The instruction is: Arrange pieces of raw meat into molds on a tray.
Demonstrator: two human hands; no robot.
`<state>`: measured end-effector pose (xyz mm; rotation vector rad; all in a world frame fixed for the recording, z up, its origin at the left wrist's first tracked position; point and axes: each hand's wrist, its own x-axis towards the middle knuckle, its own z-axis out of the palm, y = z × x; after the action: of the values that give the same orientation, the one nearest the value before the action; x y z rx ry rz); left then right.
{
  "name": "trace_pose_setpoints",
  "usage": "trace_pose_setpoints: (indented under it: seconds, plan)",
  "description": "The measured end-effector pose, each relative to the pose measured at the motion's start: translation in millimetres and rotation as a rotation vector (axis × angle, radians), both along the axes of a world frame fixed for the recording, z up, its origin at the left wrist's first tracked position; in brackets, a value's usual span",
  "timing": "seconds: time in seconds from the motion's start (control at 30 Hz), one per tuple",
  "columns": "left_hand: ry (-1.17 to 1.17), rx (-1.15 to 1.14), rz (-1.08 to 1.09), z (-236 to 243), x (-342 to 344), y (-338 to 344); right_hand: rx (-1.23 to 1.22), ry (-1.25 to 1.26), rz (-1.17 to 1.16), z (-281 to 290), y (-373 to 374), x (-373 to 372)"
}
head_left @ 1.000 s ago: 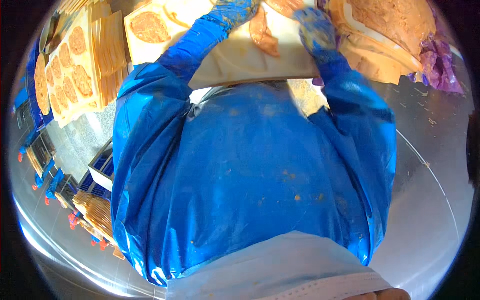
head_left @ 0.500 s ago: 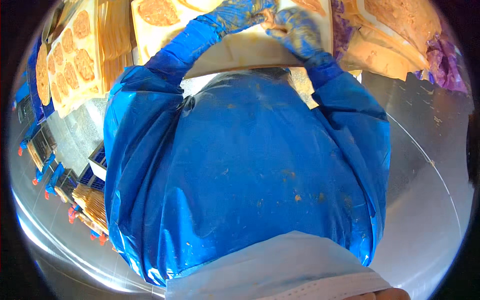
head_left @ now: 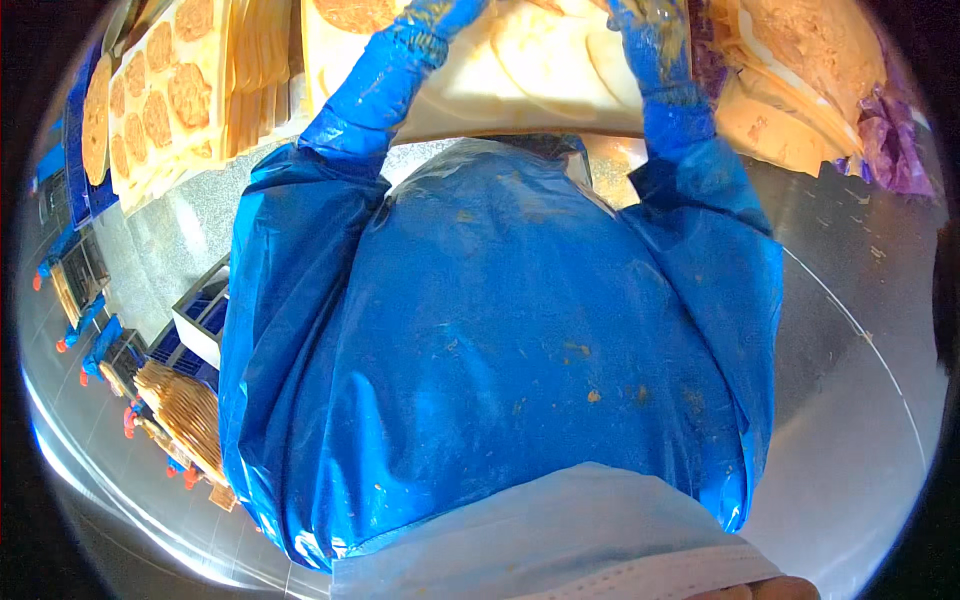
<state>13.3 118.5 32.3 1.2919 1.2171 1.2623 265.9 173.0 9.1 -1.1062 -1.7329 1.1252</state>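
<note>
A pale cream board [head_left: 530, 112] lies in front of me, and its far part is cut off by the top of the view. A flat, pinkish-brown patty of meat paste [head_left: 355, 12] sits at its upper left. My left hand [head_left: 445, 14], in a smeared blue glove, is above the board just right of that patty. Near the board's right side is my right hand [head_left: 655, 35], its blue glove also coated with residue. The fingers of both hands lie mostly beyond the top edge, so any grip is hidden. Curved ridges or smears mark the board between the hands.
On the left, a stack of cream boards [head_left: 255, 70] stands beside a board bearing several patties [head_left: 160, 95]. To the right are a mound of meat paste [head_left: 810, 40] and purple plastic [head_left: 885, 140]. A blue crate [head_left: 205, 310] and further stacked boards [head_left: 185, 410] stand lower left.
My hands, close together over the board before, have moved apart and farther from me. The board and surroundings sit slightly farther right and higher in the view.
</note>
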Motion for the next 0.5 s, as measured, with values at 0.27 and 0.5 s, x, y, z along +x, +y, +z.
trace_pose_setpoints:
  seconds: [0.27, 0.5]
  plan:
    - [1.003, 0.642, 0.207, -29.8, -42.6, 43.0, 0.922, -0.583, -0.046, 6.6, 36.4, -37.3]
    - [0.957, 0.211, 0.02, -59.1, 2.7, 60.5, 0.74, -0.978, -0.055, -33.1, 47.7, -59.3]
